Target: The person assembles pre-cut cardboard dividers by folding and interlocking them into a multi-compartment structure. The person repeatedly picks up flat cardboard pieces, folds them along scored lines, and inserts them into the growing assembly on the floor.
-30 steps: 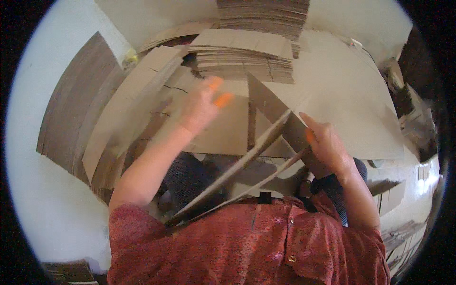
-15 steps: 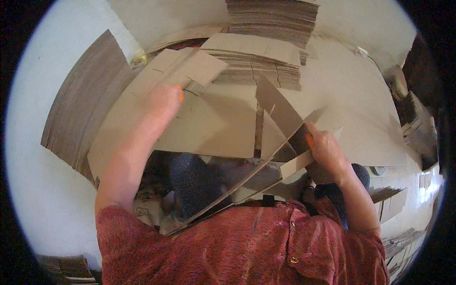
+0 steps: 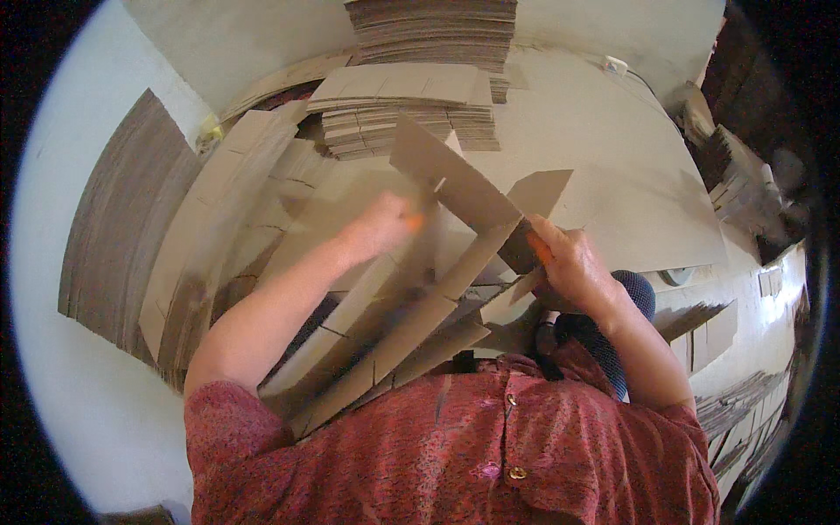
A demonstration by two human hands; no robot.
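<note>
My right hand is closed round several slotted cardboard strips that cross one another. One broad crosspiece slants up and away from it, while a long strip runs from the hand down to my shirt. My left hand, smeared by motion, has its fingers closed at the upper end of another long cardboard strip. That strip, blurred too, lies slantwise left of the held ones. Something orange covers a finger or thumb of each hand. The fingertips themselves are partly hidden.
A pale tabletop spreads ahead. On it stand a low stack of slotted cardboard and a taller stack behind. More cardboard sheets lean by the left wall. A white socket with a cable sits at the back right.
My left hand has moved right and nearer from the cardboard at the left, bringing a long strip with it. My right hand keeps its grip on the crossed strips. The whole view has shifted slightly.
</note>
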